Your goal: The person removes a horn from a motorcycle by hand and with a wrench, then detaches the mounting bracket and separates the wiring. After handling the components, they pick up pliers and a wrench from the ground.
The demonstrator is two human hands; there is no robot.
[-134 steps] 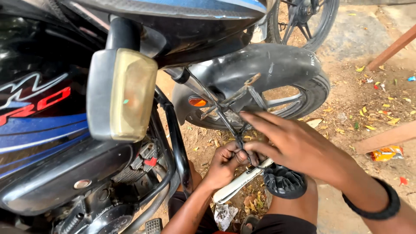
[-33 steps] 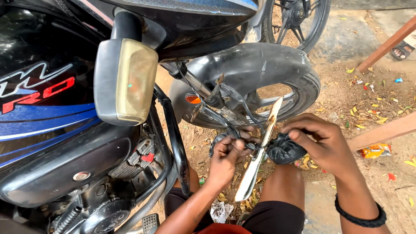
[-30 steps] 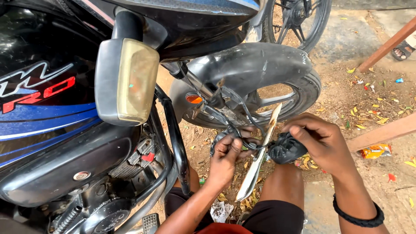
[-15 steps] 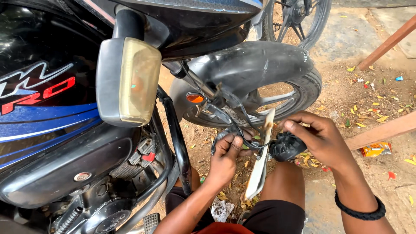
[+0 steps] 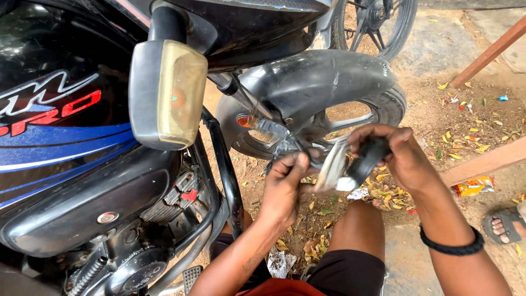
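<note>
fingers (image 5: 366,143) around lever (image 5: 333,167) (right hand (image 5: 402,156))

The right hand (image 5: 402,156), earlier beside the left hand (image 5: 285,189) on the cable, now grips the black grip (image 5: 368,159) higher up, the silver lever (image 5: 331,167) tilted upright.

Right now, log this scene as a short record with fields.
setting: dirt ground strewn with dry leaves, beside a black and blue motorcycle
left hand: closed on a cable end near the front wheel
right hand: holding a black rubber grip attached to a silver lever
nearby: turn signal, orange wrapper, another person's sandalled foot
</note>
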